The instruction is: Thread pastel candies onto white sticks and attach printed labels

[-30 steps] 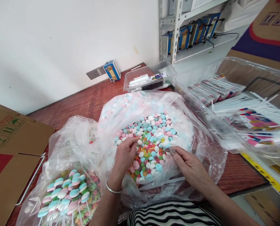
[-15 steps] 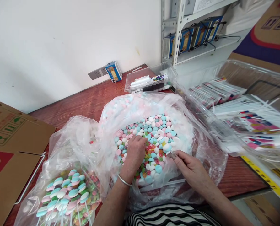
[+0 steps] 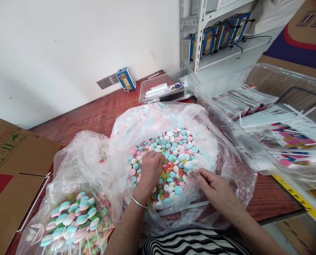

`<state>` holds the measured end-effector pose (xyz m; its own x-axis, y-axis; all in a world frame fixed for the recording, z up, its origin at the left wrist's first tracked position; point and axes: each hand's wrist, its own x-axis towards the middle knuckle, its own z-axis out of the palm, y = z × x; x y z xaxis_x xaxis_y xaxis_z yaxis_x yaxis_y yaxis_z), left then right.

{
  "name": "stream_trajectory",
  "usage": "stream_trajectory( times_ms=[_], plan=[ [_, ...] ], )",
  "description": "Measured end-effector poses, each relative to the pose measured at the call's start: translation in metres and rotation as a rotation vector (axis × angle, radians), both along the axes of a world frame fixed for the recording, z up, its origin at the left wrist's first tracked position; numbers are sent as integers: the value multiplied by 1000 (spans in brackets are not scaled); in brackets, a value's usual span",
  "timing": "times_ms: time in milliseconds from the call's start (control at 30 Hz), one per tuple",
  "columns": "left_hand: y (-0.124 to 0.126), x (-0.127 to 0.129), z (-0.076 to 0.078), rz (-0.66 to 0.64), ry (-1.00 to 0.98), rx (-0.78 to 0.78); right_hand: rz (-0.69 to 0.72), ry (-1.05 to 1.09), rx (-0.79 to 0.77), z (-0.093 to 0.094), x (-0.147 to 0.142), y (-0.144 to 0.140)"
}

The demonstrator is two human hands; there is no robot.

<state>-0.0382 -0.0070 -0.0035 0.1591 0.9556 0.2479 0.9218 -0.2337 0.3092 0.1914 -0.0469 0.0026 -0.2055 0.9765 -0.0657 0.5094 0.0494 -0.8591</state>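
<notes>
A clear plastic bag (image 3: 136,124) lies open, full of pink, white and blue marshmallow candies (image 3: 171,141) with a patch of small coloured gummy rings (image 3: 171,173) among them. Over the candies, my left hand (image 3: 150,168) has its fingers curled down and closed; an orange piece shows by the fingertips, but what they hold is mostly hidden. At the bag's right side my right hand (image 3: 212,186) pinches with thumb and forefinger. A small pale bit shows at its tips, too small to name. Marshmallow lollipops (image 3: 73,219) lie on a second bag at the lower left.
A clear tub (image 3: 171,85) with white tubes stands behind the bag. On the right, a big clear bin (image 3: 232,131) holds white sticks and printed packets. Cardboard boxes (image 3: 17,170) flank the table (image 3: 89,117). A shelf (image 3: 208,63) stands at the back.
The view has shifted slightly. My left hand stays over the candies, with an orange piece now showing by its fingertips. My right hand keeps its pinch at nearly the same place.
</notes>
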Motion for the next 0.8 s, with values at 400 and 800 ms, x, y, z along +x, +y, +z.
stream_trajectory(
  times_ms=[400,800],
  plan=[
    [10,28,-2,-28,-221,-79,71,-76,-11,0,4,-6],
    [-2,32,13,125,-799,-261,116,-114,15,0,-1,-7]
  ],
)
